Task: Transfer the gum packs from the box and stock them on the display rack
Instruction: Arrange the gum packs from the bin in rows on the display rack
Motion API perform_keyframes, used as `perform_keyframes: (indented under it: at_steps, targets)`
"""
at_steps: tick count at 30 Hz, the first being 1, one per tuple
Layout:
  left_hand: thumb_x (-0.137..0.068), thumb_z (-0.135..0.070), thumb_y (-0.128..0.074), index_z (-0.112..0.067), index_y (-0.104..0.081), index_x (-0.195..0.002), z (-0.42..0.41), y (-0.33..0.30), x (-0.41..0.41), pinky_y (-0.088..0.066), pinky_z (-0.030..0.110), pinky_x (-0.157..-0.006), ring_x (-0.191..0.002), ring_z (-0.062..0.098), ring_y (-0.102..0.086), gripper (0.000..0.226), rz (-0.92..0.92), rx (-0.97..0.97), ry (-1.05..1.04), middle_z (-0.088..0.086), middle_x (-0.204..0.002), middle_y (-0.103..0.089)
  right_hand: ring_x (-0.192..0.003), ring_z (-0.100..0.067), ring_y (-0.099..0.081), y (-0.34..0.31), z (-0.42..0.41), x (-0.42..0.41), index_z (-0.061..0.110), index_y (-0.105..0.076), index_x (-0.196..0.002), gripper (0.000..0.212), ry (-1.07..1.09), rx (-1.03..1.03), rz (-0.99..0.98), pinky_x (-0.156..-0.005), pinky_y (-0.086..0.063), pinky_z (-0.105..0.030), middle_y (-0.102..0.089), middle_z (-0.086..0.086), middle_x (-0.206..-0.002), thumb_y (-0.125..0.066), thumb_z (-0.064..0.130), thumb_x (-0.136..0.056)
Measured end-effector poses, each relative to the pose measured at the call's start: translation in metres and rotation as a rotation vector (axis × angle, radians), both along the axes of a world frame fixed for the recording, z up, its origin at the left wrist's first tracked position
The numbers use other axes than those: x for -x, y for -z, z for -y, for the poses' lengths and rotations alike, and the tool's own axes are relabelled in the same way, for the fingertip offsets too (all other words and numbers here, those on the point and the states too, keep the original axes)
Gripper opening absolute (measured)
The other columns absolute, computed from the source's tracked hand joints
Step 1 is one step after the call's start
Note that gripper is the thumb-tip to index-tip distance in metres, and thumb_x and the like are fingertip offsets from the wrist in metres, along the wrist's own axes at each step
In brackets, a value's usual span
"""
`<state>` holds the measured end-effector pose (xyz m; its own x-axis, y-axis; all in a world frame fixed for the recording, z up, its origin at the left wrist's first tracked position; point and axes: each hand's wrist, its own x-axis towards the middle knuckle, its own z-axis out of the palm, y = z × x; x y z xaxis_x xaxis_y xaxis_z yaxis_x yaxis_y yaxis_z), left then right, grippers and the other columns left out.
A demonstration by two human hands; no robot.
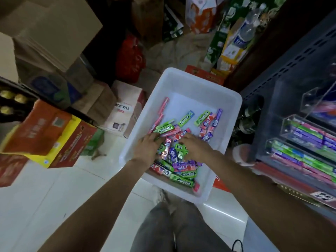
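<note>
One box (183, 82), dozens of gum packs (183, 176). Two hands in the heap: left hand (145, 145) and right hand (195, 145), fingers' grip unclear.

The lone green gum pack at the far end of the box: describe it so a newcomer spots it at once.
Find the white plastic box on the floor. On its bare floor past the heaped packs, two green gum packs lie apart; the lone green gum pack is the left one, with a blue tip.
</note>
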<state>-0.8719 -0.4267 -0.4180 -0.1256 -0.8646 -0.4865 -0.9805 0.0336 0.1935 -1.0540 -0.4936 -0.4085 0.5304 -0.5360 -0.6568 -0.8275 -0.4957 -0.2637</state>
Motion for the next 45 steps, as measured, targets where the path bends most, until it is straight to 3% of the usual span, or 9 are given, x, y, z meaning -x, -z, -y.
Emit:
perform_keyframes:
  at_steps: [11,16,19,24,28,34,39,42,45]
  targets:
    - [-0.086,-0.029,-0.065,-0.024,-0.032,-0.144,0.004,0.001,0.001,-0.032,0.037,-0.104,-0.132,0.024,-0.029,0.067,-0.066,0.01,-0.052,0.002,-0.143,-0.033,-0.115,-0.027,-0.048,-0.003,0.0,-0.002,0.01,-0.054,-0.126,0.048,0.06,0.062,0.067,-0.09,-0.043,-0.035,-0.053,-0.01,-0.121,-0.071,0.019,-0.082]
    - [-0.092,-0.024,-0.056,-0.015,-0.032,-0.143,0.011,0.003,0.006,-0.033,0.033,-0.102,-0.128,0.028,-0.033,0.057,0.026,0.035,0.014,0.006,-0.14,-0.04,-0.106,-0.03,-0.055,-0.006,0.006,-0.001,0.0,-0.056,-0.118,0.038,0.345,0.087,0.227,-0.074,-0.035,-0.027,-0.058,-0.019,-0.112,-0.066,0.017,-0.086]
    - [-0.094,-0.013,-0.052,-0.009,-0.043,-0.13,0.012,0.001,0.007,-0.038,0.028,-0.091,-0.119,0.026,-0.047,0.038,-0.03,0.081,-0.047,0.01,-0.127,-0.054,-0.081,-0.023,-0.053,-0.015,0.012,0.005,0.001,-0.061,-0.096,0.025,0.577,0.058,0.39,-0.059,-0.028,-0.027,-0.056,-0.01,-0.081,-0.07,0.019,-0.083]
    - [-0.092,-0.021,-0.06,-0.005,-0.05,-0.098,0.017,-0.032,0.008,-0.033,0.024,-0.057,-0.068,0.024,-0.054,0.019,-0.491,0.21,-0.428,0.007,-0.076,-0.057,-0.058,-0.015,-0.054,-0.04,0.017,0.014,0.005,-0.057,-0.071,0.021,0.99,-0.083,0.688,-0.056,-0.05,-0.025,-0.05,-0.006,-0.063,-0.072,0.016,-0.081]
    - [-0.091,-0.036,-0.059,-0.004,-0.056,-0.098,0.034,-0.061,0.022,-0.048,0.026,-0.068,-0.072,0.014,-0.058,0.032,-0.908,0.099,-0.635,0.01,-0.084,-0.066,-0.06,-0.012,-0.059,-0.074,0.019,0.013,-0.005,-0.059,-0.077,0.015,1.134,-0.203,0.882,-0.052,-0.049,-0.018,-0.058,-0.012,-0.068,-0.07,0.005,-0.081]
    - [-0.101,-0.032,-0.041,-0.015,-0.061,-0.095,0.055,-0.127,0.059,-0.048,0.016,-0.061,-0.063,0.002,-0.063,0.027,-1.168,-0.086,-0.584,0.006,-0.083,-0.068,-0.07,-0.026,-0.06,-0.134,0.015,0.027,-0.021,-0.057,-0.095,0.034,1.16,-0.125,1.051,-0.062,-0.05,-0.033,-0.064,-0.026,-0.085,-0.07,0.007,-0.081]
    - [-0.099,-0.03,-0.043,-0.011,-0.056,-0.12,0.056,-0.171,0.106,-0.05,0.016,-0.085,-0.104,0.009,-0.062,0.031,-1.229,-0.152,-0.321,0.001,-0.116,-0.065,-0.064,-0.013,-0.061,-0.181,0.004,0.072,-0.017,-0.059,-0.094,0.029,1.208,0.022,1.135,-0.057,-0.05,-0.026,-0.064,-0.026,-0.086,-0.069,0.007,-0.082]
    - [-0.095,-0.017,-0.054,-0.015,-0.053,-0.114,0.056,-0.196,0.151,-0.043,0.006,-0.074,-0.083,-0.013,-0.058,0.02,-1.23,-0.111,-0.156,-0.011,-0.098,-0.062,-0.069,-0.016,-0.063,-0.204,-0.007,0.117,-0.019,-0.055,-0.098,0.035,1.236,0.061,1.192,-0.057,-0.051,-0.023,-0.064,-0.029,-0.091,-0.069,0.009,-0.083]
    - [-0.09,-0.011,-0.061,-0.014,-0.055,-0.115,0.052,-0.216,0.209,-0.044,0.008,-0.076,-0.083,-0.008,-0.059,0.026,-1.233,-0.042,-0.073,-0.007,-0.099,-0.063,-0.082,-0.029,-0.063,-0.223,-0.024,0.179,-0.018,-0.052,-0.103,0.041,1.236,0.062,1.259,-0.073,-0.055,-0.041,-0.061,-0.032,-0.096,-0.067,0.016,-0.085]
